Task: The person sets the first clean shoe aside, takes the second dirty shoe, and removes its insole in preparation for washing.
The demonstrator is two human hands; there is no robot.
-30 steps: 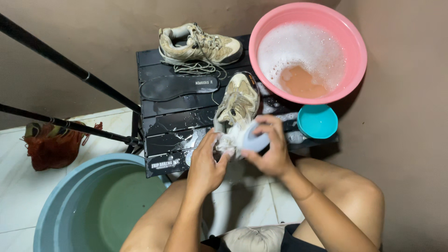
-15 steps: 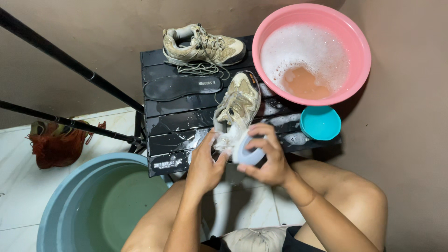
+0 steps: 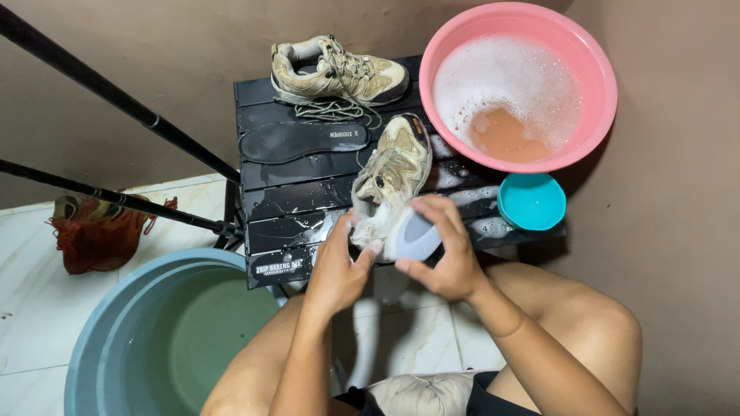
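Two shoes: one soapy shoe [image 3: 391,179] gripped by left hand [image 3: 339,266], right hand [image 3: 443,254] clasping one brush [image 3: 414,236].

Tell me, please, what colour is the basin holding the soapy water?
Pink basin, head view.

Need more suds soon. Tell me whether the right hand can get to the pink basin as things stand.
Probably yes. The right hand holds a grey-blue brush at the shoe, and the pink basin sits just beyond it on the same side. Only the small teal bowl lies near that path.
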